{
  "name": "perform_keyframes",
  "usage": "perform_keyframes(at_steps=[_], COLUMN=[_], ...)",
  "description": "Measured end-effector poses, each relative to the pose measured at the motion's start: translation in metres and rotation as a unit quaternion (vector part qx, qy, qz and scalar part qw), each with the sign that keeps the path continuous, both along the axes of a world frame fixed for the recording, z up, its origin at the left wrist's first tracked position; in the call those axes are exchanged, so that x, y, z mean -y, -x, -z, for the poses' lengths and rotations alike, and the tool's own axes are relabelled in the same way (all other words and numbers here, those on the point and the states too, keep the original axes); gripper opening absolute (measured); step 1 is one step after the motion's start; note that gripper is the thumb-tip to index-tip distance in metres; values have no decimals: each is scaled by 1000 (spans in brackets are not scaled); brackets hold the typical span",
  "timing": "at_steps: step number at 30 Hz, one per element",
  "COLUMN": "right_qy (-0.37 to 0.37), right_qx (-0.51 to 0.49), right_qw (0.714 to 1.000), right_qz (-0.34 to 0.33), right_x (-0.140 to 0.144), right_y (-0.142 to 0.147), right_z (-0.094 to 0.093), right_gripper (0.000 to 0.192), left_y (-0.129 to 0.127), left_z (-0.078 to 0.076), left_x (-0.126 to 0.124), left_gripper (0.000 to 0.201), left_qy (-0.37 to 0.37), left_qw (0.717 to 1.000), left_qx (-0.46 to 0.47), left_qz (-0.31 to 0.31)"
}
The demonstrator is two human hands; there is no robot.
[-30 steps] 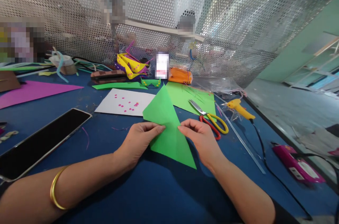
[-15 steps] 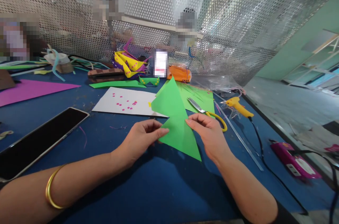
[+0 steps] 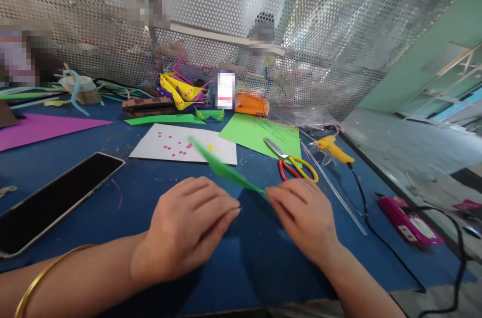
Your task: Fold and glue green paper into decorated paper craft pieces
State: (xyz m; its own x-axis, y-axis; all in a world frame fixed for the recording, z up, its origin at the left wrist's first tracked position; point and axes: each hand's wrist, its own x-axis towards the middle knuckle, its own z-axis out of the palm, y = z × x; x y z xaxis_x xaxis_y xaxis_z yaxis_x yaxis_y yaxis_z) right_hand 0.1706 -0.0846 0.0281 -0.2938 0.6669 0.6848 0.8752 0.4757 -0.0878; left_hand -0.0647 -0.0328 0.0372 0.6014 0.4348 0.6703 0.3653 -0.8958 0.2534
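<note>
Perforated metal screening point(image 3: 211, 7) is seen in the head view beyond a blue tabletop point(image 3: 226, 285). Above it, just forward of the hands, a green paper sheet point(image 3: 226, 172) is held up, shown nearly edge-on and blurred. Its near end is pinched between the thumb and fingertips of the right hand point(image 3: 305, 212); from there its long axis is slanted forward and leftward, the far tip being seen against a white card point(image 3: 148, 150) dotted with pink squares point(image 3: 166, 147). On the left hand point(image 3: 188, 227), thumb and fingers are drawn together near the pinched end, apart from the sheet; whether any scrap is gripped there cannot be told. Scissors point(image 3: 285, 157) are laid just beyond the right hand, which is the nearer to the sheet.
</note>
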Motion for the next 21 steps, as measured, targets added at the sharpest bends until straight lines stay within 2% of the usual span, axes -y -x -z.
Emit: perform_keyframes(at_steps=[2,5,8,11,16,21], right_qy=[-19,-28,-7,23,66,117], right_qx=[89,150,143,112,43,-21], right_qw=[996,988,989,992,996,993], right_qz=[-15,-36,-41,-46,-39,-21], right_x=[17,38,51,56,56,52], right_y=[6,16,22,26,27,27], right_z=[6,15,24,33,44,45], right_gripper=[17,23,30,29,25,26], left_y=[3,8,12,12,5,3], left_z=[3,15,26,33,36,38], left_x=[9,21,29,28,17,13], left_gripper=[24,31,33,32,27,22], left_qy=[-98,-147,-144,-136,-129,-99], left_qw=[994,984,981,979,972,973], left_qx=[-51,-101,-131,-151,-181,-192], left_qz=[6,2,17,30,74,83])
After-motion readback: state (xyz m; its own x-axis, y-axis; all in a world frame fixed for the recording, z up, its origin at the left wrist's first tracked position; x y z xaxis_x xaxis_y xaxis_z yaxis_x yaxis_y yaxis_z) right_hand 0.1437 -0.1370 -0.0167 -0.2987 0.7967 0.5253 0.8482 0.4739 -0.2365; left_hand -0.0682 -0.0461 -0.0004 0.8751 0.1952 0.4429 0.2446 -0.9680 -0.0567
